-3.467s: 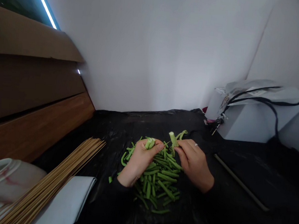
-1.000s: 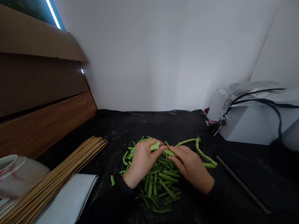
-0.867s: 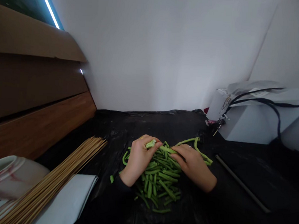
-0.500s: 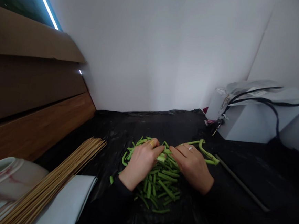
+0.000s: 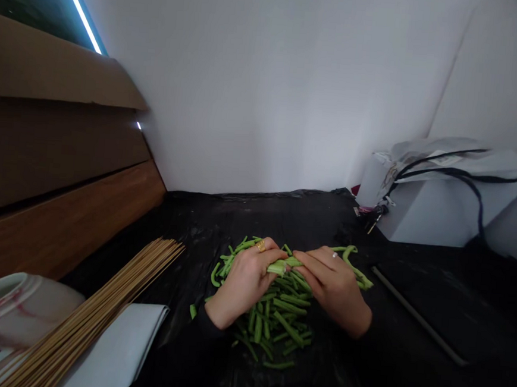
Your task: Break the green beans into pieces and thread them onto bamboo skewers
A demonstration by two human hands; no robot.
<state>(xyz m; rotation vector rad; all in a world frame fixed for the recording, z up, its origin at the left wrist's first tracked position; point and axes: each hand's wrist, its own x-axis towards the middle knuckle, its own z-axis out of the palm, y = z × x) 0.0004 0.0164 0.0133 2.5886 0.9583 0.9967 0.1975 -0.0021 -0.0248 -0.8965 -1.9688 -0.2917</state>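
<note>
A pile of short green bean pieces [image 5: 275,320] lies on the black plastic sheet [image 5: 248,216]. My left hand [image 5: 245,279] is closed on a small bunch of cut pieces [image 5: 276,267], thumb pressing them. My right hand [image 5: 334,283] pinches a long green bean [image 5: 355,262] whose free end curls off to the right past the fingers. The two hands meet over the far side of the pile, fingertips nearly touching.
A bundle of bamboo skewers [image 5: 97,312] lies at the left, over a white sheet [image 5: 116,349] and beside a white bowl [image 5: 3,310]. A white bag with black straps [image 5: 441,196] stands at the back right. A thin rod [image 5: 414,316] lies right of the hands.
My hands dropped from above the pile onto it. My right hand swapped a short piece for a long bean and drew it leftward to my left hand, which keeps its bunch.
</note>
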